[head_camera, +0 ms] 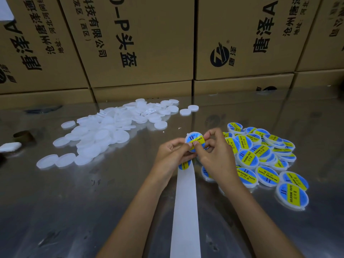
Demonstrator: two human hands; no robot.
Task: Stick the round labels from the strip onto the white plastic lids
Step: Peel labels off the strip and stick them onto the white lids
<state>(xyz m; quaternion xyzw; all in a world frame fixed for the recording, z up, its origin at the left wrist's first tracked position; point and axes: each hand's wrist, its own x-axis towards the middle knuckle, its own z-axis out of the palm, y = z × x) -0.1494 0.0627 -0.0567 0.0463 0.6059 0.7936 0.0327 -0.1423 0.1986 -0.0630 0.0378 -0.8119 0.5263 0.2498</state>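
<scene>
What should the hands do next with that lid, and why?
Probably set the lid down on the labelled pile. Its label already lies on it under the right hand's thumb, and the left hand holds it beside that pile.

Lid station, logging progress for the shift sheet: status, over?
Left hand and right hand both grip one lid, thumb pressing its label down. Strip runs below. Nothing in the way.

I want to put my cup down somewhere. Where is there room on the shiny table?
Bare shiny metal table lies near left, below the heap of plain white round plastic lids, left of the white paper label strip. Crowded: the right side, with blue-and-yellow labelled lids, and the middle, where both hands work.
</scene>
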